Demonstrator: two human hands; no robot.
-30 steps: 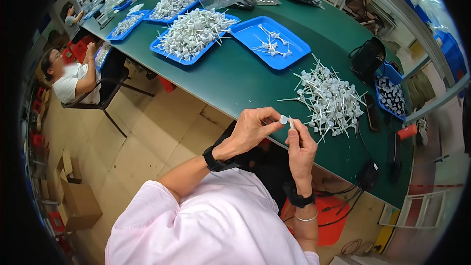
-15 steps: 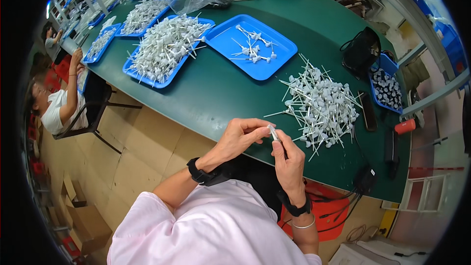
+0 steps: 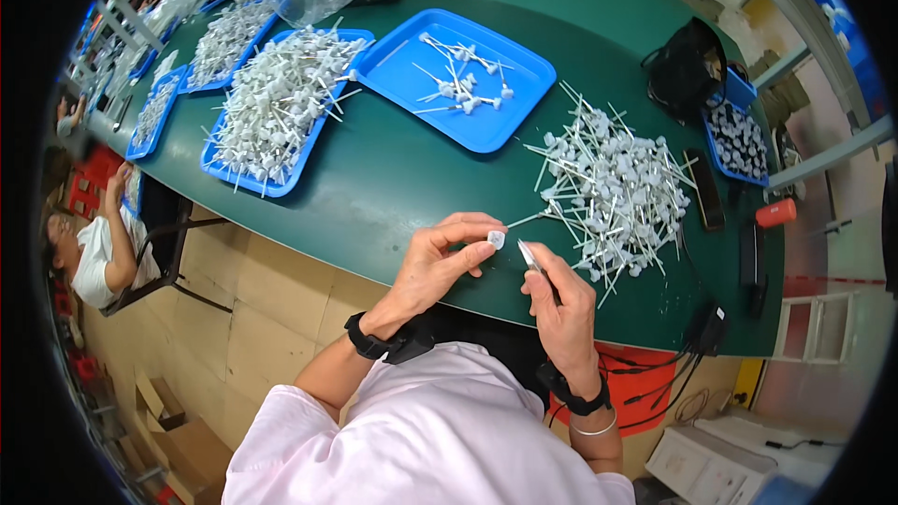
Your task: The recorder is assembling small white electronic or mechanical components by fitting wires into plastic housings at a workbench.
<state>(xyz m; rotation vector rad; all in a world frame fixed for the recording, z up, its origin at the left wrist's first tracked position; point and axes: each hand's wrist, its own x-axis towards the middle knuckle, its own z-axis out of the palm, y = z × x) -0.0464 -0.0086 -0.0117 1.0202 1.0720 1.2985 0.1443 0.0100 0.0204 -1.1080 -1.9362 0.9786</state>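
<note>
Between thumb and fingertips, my left hand [image 3: 438,257] pinches a small whitish plastic piece [image 3: 497,239] with a squarish face. Just to its right, my right hand [image 3: 564,304] grips a slim, pointed metal tool [image 3: 530,257]; tweezers or a blade, I cannot tell which. The tool's tip points up and stands a little apart from the piece. Both hands are over the near table edge. Beyond my right hand lies a loose heap of white plastic parts with thin stems [image 3: 613,189]. A blue tray [image 3: 393,70] farther off carries several similar parts.
A fuller blue tray [image 3: 213,173] of white parts stands left on the green table [image 3: 393,201]. At right are a black bag [image 3: 687,65], a phone [image 3: 704,189], a blue bin of dark-and-white pieces [image 3: 739,145] and a red cylinder [image 3: 775,213]. Another person [image 3: 98,257] sits at far left.
My hands have moved apart: the tool's tip has come away from the piece, and the left hand has shifted left with it. The whole view has shifted slightly.
</note>
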